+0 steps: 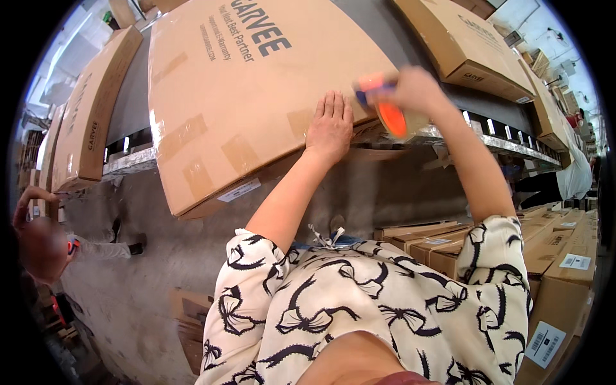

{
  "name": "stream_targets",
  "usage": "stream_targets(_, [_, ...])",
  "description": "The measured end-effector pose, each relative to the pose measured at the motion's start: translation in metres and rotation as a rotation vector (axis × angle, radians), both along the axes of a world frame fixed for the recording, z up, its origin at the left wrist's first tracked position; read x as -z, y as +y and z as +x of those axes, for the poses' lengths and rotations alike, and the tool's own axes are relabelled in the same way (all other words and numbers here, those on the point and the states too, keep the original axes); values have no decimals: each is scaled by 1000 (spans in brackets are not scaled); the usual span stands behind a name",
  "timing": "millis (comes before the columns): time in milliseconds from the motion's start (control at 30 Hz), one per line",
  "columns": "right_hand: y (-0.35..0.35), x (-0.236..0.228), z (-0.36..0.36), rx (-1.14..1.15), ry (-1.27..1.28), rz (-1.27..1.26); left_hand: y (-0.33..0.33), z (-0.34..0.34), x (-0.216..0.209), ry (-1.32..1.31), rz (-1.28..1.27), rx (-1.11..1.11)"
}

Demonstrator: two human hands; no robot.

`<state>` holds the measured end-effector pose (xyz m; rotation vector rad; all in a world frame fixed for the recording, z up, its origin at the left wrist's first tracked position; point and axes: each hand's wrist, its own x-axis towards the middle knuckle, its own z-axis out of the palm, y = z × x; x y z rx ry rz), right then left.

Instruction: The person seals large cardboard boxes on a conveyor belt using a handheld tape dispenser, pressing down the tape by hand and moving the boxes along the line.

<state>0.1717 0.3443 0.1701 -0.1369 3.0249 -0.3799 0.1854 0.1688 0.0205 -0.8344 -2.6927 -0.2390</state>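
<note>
A large brown cardboard box (212,109) lies on the conveyor in front of me, with strips of clear tape over its near edge and a white label (239,190) on its side. My left hand (330,128) rests flat on the box top close to the near edge, fingers stretched out and holding nothing. Wrapped round a tape dispenser (390,119), orange and blue and blurred by motion, my right hand (414,93) is at the box's right corner. Whether the tape touches the cardboard I cannot tell.
Another box (471,48) lies on the conveyor (494,102) to the right, and one more box (96,109) to the left. Stacked cartons (558,256) stand beside me at lower right. One person (45,247) is at the far left, another (574,176) at the far right.
</note>
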Motion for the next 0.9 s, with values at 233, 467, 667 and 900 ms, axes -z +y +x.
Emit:
stream_targets(233, [43, 119, 129, 104, 103, 82, 0, -1, -2, -66, 15, -39])
stream_targets(467, [7, 73, 13, 0, -327, 53, 22, -19, 4, 252, -80, 302])
stream_targets(667, [33, 116, 20, -123, -372, -158, 68, -32, 3, -66, 34, 123])
stream_targets(900, [-46, -8, 69, -162, -267, -108, -106, 40, 13, -33, -71, -250])
